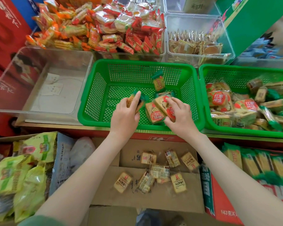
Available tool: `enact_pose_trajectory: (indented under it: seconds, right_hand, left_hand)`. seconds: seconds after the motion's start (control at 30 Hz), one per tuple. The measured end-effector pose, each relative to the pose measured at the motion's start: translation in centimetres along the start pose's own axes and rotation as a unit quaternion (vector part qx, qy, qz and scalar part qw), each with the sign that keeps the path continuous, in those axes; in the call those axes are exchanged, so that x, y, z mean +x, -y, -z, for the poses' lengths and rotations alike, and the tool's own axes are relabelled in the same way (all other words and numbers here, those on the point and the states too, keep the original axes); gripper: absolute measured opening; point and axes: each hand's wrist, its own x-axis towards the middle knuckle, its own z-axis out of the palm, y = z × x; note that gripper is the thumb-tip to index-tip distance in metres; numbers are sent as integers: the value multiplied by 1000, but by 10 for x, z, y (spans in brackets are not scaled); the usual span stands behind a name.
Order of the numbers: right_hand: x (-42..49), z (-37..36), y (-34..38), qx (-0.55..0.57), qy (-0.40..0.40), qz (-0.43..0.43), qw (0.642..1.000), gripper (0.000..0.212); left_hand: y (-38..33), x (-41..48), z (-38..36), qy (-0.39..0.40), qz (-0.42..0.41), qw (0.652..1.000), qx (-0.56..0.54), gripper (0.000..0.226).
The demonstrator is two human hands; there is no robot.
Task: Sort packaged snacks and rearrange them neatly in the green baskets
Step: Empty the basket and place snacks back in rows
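In the head view, a green-ended packet (140, 101) is pinched on edge in the left hand (125, 115). Two red-labelled packets (154, 112) are gripped together by the right hand (180, 115), and both hands are low inside the middle green basket (137, 62), near its front wall. Bare basket floor lies ahead and leftward, nearer the left hand, and the red-labelled packets are held slanted to the walls, so squaring them is judged the next need.
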Motion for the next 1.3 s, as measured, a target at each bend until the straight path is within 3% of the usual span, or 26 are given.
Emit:
enact_pose_trajectory:
  seconds: [0.13,0.4,0.53,0.93,1.3]
  right_hand:
    - [-29,0,-3,4,-28,35,999,67]
    - [-63,27,-29,-28,-76,14,997,67]
    - [-89,59,-64,-36,-114,-17,993,66]
    - [-184,155,-236,-49,-201,-82,975,65]
    - [-251,219,-406,-65,-200,-153,966,69]
  left_hand:
    - [-9,-13,7,-30,-46,999,0,72]
    - [-63,-34,12,30,-75,997,-14,73]
    - [-117,-46,-2,80,-48,994,-48,74]
    - [-309,-84,-122,205,5,973,-109,75]
    - [-491,-84,-238,241,-52,969,28,68]
